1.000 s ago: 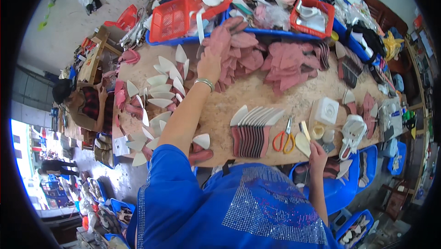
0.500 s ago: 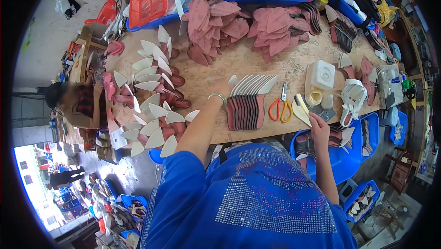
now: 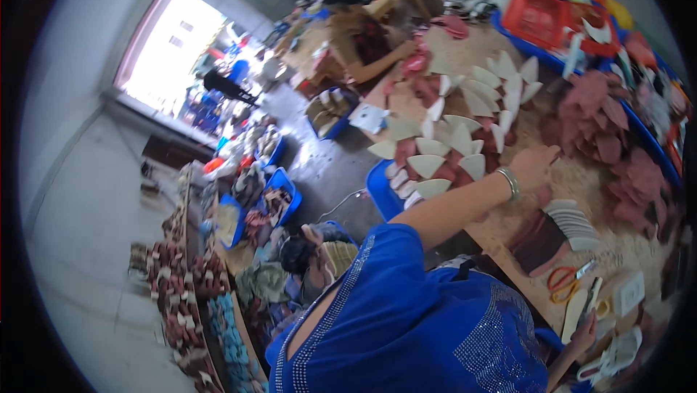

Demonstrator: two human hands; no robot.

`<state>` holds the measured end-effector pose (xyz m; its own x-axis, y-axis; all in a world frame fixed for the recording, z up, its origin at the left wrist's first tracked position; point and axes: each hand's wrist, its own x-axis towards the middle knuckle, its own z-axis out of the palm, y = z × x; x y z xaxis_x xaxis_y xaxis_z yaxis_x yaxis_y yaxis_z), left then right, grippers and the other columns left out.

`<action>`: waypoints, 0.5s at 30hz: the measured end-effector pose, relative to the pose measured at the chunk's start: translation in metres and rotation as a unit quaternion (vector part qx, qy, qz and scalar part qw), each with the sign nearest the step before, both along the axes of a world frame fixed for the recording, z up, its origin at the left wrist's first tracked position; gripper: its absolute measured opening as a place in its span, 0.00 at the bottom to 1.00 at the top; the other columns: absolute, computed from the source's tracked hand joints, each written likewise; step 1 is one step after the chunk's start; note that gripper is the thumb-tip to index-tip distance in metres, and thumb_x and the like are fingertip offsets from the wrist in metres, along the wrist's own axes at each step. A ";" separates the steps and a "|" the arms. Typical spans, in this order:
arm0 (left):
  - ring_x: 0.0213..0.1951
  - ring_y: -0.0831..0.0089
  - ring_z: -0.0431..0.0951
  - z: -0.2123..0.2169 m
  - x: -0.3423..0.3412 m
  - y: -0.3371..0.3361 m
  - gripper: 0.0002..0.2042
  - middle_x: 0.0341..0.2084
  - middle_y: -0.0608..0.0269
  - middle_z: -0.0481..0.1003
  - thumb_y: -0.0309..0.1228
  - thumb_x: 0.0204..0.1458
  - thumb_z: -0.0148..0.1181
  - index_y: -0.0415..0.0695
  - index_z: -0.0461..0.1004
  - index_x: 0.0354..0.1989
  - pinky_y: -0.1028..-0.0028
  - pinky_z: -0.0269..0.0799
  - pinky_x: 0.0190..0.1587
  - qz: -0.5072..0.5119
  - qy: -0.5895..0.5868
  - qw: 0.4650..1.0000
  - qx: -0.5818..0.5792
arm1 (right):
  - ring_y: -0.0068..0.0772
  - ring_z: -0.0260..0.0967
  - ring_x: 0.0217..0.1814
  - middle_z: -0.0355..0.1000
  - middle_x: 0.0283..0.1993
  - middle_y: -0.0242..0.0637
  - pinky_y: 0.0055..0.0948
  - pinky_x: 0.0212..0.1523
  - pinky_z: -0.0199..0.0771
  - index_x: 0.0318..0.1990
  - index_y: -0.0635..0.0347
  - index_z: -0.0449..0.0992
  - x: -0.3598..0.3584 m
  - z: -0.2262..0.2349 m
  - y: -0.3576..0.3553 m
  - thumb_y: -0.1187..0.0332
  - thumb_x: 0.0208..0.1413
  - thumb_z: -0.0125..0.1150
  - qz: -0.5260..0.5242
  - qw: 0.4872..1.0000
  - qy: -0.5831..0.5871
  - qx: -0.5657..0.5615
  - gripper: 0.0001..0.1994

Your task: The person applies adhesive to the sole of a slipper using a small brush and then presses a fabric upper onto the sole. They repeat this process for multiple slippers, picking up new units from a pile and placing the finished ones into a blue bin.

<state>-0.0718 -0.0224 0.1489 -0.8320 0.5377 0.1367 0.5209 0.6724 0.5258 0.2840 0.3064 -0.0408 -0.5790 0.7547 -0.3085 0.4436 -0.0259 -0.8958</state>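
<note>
My left hand (image 3: 532, 168), with a bracelet at its wrist, reaches over the table near a loose pile of pinkish insole-shaped pieces (image 3: 592, 113). Its fingers are smeared by motion, and whether it holds anything is unclear. At the lower right, my right hand (image 3: 583, 333) is closed around a small brush (image 3: 593, 291). Against the brush lies a pale leaf-shaped piece (image 3: 573, 315); whether my fingers also grip it is unclear. Between my hands sits a fanned row of dark red pieces (image 3: 539, 242) with white ends, beside orange-handled scissors (image 3: 563, 284).
Many white-tipped pieces (image 3: 461, 139) stand in overlapping rows along the table's left part. A white container (image 3: 626, 293) and white straps (image 3: 613, 353) are near my right hand. A co-worker (image 3: 359, 37) sits at the far end. Blue bins (image 3: 279, 193) stand on the floor.
My view has swung to the left, bringing in the doorway and floor bins. My left hand has left the white-tipped row and moved toward the pink pile. My right hand keeps the brush.
</note>
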 end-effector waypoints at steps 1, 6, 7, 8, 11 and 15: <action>0.38 0.52 0.76 0.013 0.012 -0.001 0.18 0.35 0.46 0.75 0.27 0.43 0.52 0.41 0.69 0.46 0.61 0.72 0.40 0.030 -0.032 0.999 0.031 | 0.07 0.39 0.11 0.57 0.15 0.16 0.16 0.11 0.36 0.51 0.52 0.75 -0.012 0.007 -0.001 0.60 0.59 0.54 0.002 0.999 0.033 0.000 0.15; 0.35 0.58 0.77 -0.013 0.071 -0.015 0.17 0.31 0.50 0.75 0.23 0.41 0.52 0.40 0.69 0.44 0.65 0.73 0.39 0.034 -0.111 0.976 0.185 | 0.08 0.41 0.11 0.58 0.16 0.16 0.15 0.11 0.37 0.51 0.56 0.75 -0.061 0.046 -0.018 0.61 0.59 0.54 0.031 0.999 0.040 -0.019 0.15; 0.33 0.62 0.79 -0.022 0.085 -0.012 0.16 0.29 0.51 0.75 0.22 0.41 0.53 0.40 0.69 0.42 0.67 0.75 0.36 0.037 -0.135 0.959 0.246 | 0.08 0.40 0.11 0.58 0.16 0.16 0.15 0.11 0.37 0.51 0.56 0.75 -0.063 0.042 -0.016 0.61 0.59 0.54 0.050 0.998 0.037 -0.011 0.15; 0.30 0.64 0.79 -0.028 0.098 -0.009 0.13 0.29 0.52 0.75 0.22 0.42 0.52 0.40 0.69 0.40 0.68 0.75 0.33 0.064 -0.214 0.941 0.254 | 0.08 0.40 0.11 0.58 0.16 0.16 0.15 0.11 0.37 0.51 0.56 0.75 -0.064 0.038 -0.014 0.61 0.60 0.54 0.069 0.997 0.035 -0.004 0.15; 0.24 0.70 0.78 -0.027 0.130 0.003 0.07 0.27 0.55 0.75 0.22 0.45 0.52 0.39 0.68 0.34 0.72 0.75 0.25 0.107 -0.392 0.874 0.265 | 0.08 0.40 0.11 0.58 0.17 0.17 0.15 0.11 0.38 0.51 0.57 0.74 -0.058 0.028 -0.007 0.62 0.60 0.53 0.125 0.988 0.063 -0.060 0.15; 0.20 0.72 0.78 -0.041 0.161 0.016 0.03 0.23 0.56 0.75 0.24 0.48 0.51 0.38 0.65 0.29 0.74 0.74 0.21 0.058 -0.427 0.866 0.254 | 0.08 0.40 0.11 0.61 0.19 0.19 0.16 0.12 0.37 0.51 0.58 0.74 -0.046 0.041 -0.016 0.63 0.60 0.53 0.082 0.992 0.067 -0.073 0.14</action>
<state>0.0887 -0.0069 0.1074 -0.7908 0.4940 -0.3615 -0.2599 0.2638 0.9289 0.2382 0.2900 -0.0002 -0.7332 0.6001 -0.3198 0.3294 -0.0979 -0.9391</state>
